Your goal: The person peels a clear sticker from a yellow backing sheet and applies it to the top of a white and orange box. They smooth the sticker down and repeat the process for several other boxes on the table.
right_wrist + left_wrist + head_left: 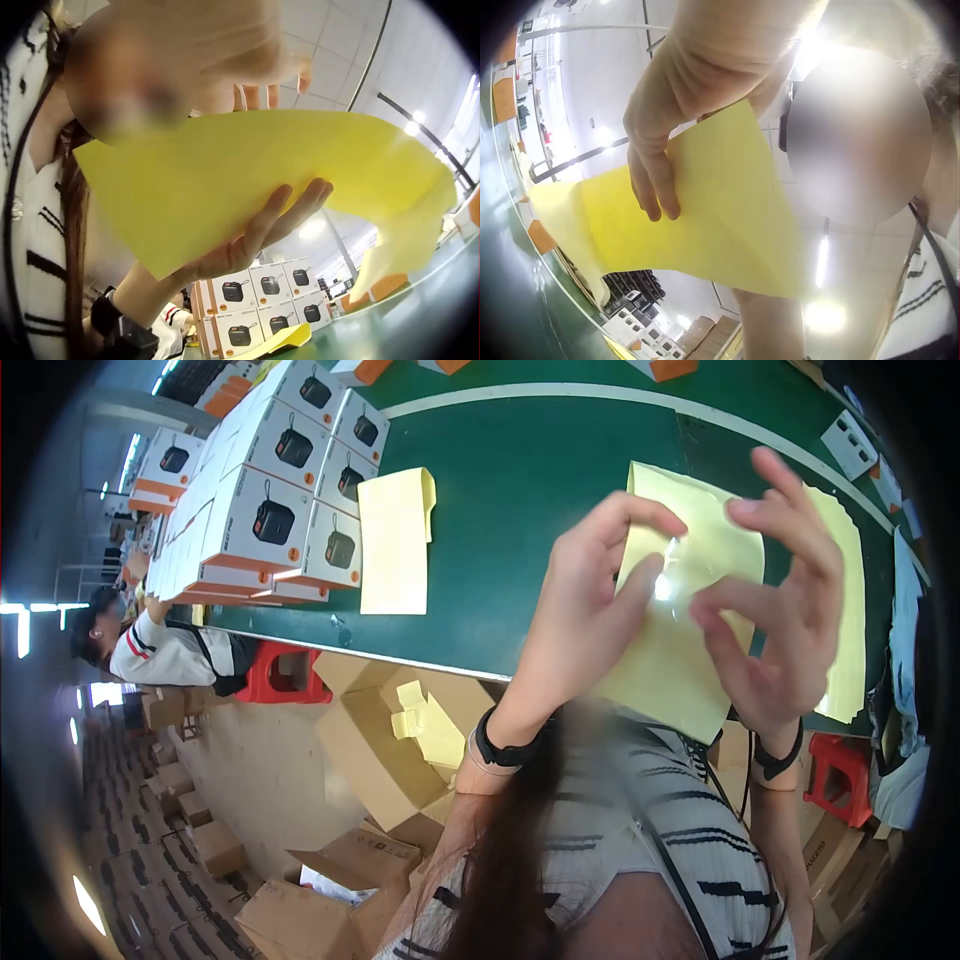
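A yellow sheet (pixel 690 650) with a glossy patch slants between both hands in the head view. The left hand (pixel 585 600) grips it by the left side, with thumb and index finger over its face. In the left wrist view that hand (pixel 697 97) has fingertips against the yellow sheet (pixel 720 195). The right hand (pixel 790 590) is over the sheet's right part, fingers spread and bent, thumb tip close to a fingertip; anything between them cannot be made out. In the right wrist view this hand (pixel 240 45) is above the sheet (pixel 225 165), its fingertips partly hidden.
More yellow sheets (pixel 845 610) lie at the right, and a folded yellow piece (pixel 393 550) lies on the green table (pixel 500 540). White-and-orange boxes (pixel 255 520) are stacked at the left. Open cartons (pixel 380 740) stand below the edge; a person (pixel 160 650) sits at far left.
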Available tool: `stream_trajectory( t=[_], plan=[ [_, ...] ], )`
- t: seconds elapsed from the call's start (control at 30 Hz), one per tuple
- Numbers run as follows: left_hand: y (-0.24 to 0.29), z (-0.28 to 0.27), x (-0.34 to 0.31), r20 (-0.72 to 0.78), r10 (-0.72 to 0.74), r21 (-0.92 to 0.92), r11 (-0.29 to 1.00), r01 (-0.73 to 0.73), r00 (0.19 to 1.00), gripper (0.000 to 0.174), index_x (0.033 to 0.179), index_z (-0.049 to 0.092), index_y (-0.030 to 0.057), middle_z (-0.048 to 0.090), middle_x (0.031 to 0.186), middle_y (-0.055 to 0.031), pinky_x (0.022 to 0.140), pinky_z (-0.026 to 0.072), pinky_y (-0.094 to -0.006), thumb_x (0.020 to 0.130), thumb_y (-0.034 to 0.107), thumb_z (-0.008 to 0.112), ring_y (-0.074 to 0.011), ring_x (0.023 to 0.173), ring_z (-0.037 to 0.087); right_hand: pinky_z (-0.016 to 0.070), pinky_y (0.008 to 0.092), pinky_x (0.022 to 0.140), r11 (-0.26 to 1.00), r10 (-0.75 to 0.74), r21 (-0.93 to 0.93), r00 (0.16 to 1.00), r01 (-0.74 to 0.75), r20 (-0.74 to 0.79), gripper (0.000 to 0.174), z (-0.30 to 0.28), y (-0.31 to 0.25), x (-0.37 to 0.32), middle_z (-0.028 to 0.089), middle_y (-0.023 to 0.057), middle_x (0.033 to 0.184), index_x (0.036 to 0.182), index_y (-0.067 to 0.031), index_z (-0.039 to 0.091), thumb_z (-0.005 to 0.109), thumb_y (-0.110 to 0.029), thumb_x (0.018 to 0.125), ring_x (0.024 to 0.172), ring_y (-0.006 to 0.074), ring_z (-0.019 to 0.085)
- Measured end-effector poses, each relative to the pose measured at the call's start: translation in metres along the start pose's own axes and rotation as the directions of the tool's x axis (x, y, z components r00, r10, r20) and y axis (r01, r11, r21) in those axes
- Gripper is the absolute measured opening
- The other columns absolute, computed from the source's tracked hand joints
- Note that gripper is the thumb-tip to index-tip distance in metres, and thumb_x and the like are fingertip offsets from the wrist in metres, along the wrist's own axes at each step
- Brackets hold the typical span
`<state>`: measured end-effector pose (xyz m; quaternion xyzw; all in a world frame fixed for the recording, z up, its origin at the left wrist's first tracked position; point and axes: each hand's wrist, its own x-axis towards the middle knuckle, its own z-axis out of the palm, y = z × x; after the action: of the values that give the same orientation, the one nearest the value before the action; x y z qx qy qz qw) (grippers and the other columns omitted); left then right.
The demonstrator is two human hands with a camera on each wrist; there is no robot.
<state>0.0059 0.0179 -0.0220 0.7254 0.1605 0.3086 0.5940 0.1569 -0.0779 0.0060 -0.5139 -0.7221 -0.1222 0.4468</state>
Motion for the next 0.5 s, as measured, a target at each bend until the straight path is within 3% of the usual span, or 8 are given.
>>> stream_trajectory(
  t=[0.07,0.13,0.3,0.43,0.5],
  plan=[
    [-0.002,0.002,0.001,-0.127,-0.057,-0.170,0.985,0.035,0.990,0.033,0.116,0.049,0.0008,0.057,0.113,-0.0076,0.085,0.0476,-0.0243,0.088,-0.015,0.045,-0.0103,0.105,0.056,0.0373,0.0565,0.106,0.999,0.030,0.037,0.998,-0.033,0.062,0.016,0.003,-0.005,-0.004,0.052,0.0145,0.123,0.079,-0.0079,0.067,0.077,-0.006,0.067,0.130,0.0461,0.044],
    [-0.005,0.002,-0.001,-0.133,-0.069,-0.228,0.973,0.037,0.989,0.035,0.117,0.049,0.0012,0.054,0.115,-0.0077,0.087,0.0471,-0.0244,0.087,-0.015,0.045,-0.0105,0.106,0.055,0.0344,0.0539,0.106,0.993,0.071,0.079,0.977,-0.088,0.200,0.017,0.002,-0.009,-0.004,0.049,0.0102,0.117,0.075,-0.0138,0.068,0.079,-0.015,0.062,0.129,0.0387,0.039],
    [-0.001,0.008,-0.005,-0.138,-0.150,-0.275,0.955,0.108,0.979,0.038,0.120,0.046,0.0015,0.050,0.118,-0.0072,0.089,0.0469,-0.0252,0.087,-0.017,0.044,-0.0110,0.107,0.054,0.0349,0.0519,0.106,0.990,0.034,0.124,0.958,-0.072,0.283,0.021,0.004,-0.005,-0.005,0.048,0.0104,0.118,0.074,-0.0117,0.063,0.078,-0.014,0.060,0.129,0.0395,0.040],
    [-0.012,0.013,-0.004,-0.081,-0.065,-0.332,0.942,0.035,0.995,0.040,0.122,0.043,0.0031,0.048,0.119,-0.0068,0.085,0.0487,-0.0248,0.087,-0.017,0.045,-0.0110,0.105,0.056,0.0356,0.0505,0.105,0.965,0.088,0.198,0.926,-0.171,0.368,0.024,0.012,-0.004,-0.013,0.046,0.0119,0.119,0.076,-0.0101,0.059,0.077,-0.012,0.060,0.130,0.0417,0.039],
    [-0.014,0.013,-0.005,-0.070,-0.024,-0.327,0.945,0.000,0.997,0.041,0.123,0.042,0.0037,0.047,0.119,-0.0066,0.082,0.0496,-0.0240,0.087,-0.017,0.045,-0.0111,0.103,0.057,0.0359,0.0504,0.105,0.972,0.058,0.186,0.916,-0.142,0.396,0.024,0.010,-0.003,-0.013,0.046,0.0131,0.119,0.078,-0.0099,0.060,0.076,-0.012,0.061,0.131,0.0426,0.038]
  ],
)
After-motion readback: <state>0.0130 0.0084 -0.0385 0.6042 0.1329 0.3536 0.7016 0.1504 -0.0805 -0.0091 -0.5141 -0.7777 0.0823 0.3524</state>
